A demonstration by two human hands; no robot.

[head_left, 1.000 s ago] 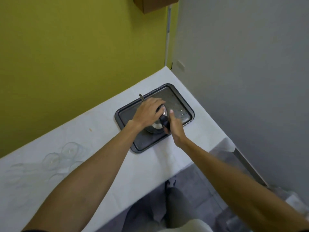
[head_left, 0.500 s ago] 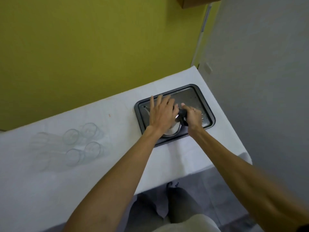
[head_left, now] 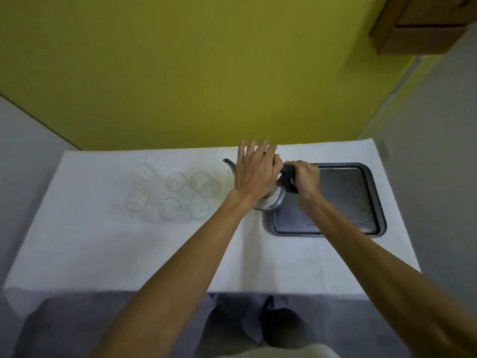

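Note:
A steel kettle (head_left: pixel 271 201) with a long thin spout pointing left is over the left rim of a dark baking tray (head_left: pixel 346 200). My right hand (head_left: pixel 304 179) grips its black handle. My left hand (head_left: pixel 255 171) lies flat on the kettle's lid with straight, spread fingers and hides most of the body. Whether the kettle rests on the tray's rim or hangs just above it I cannot tell. Water drops lie on the tray's bare floor.
Several clear glasses (head_left: pixel 178 195) stand grouped on the white table (head_left: pixel 129 249), left of the kettle. A yellow wall runs behind, a grey wall stands on the right, and a wooden cabinet (head_left: pixel 423 24) hangs at the upper right. The table's front edge is near my legs.
The kettle has moved left from the middle of the tray to its left rim, both hands with it. My left fingers went from curled over the lid to straight. The view swung left.

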